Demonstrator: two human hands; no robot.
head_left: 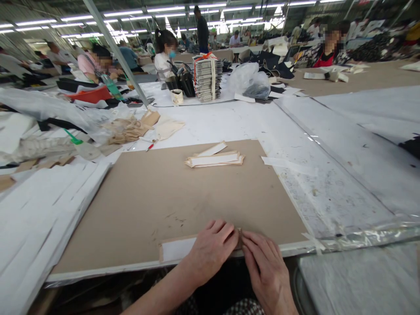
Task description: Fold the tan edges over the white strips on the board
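A tan strip with a white facing [177,250] lies along the front edge of a brown board [147,192]. My left hand [215,245] rests over the strip with curled fingers, covering its middle part. My right hand [265,262] is closed at the strip's right end, thumb and fingers pressed together. Between the fingertips of both hands a small bit of the tan edge shows, seemingly turned up. Farther back on the board sits a small pile of similar strips [215,160].
Layered white sheets [49,210] lie left of the board. Behind them are a green-tipped bottle [83,146], tan pieces [131,129] and a red pen [151,145]. A strapped stack [207,78] and a plastic bag [251,81] stand farther back. Several people work beyond.
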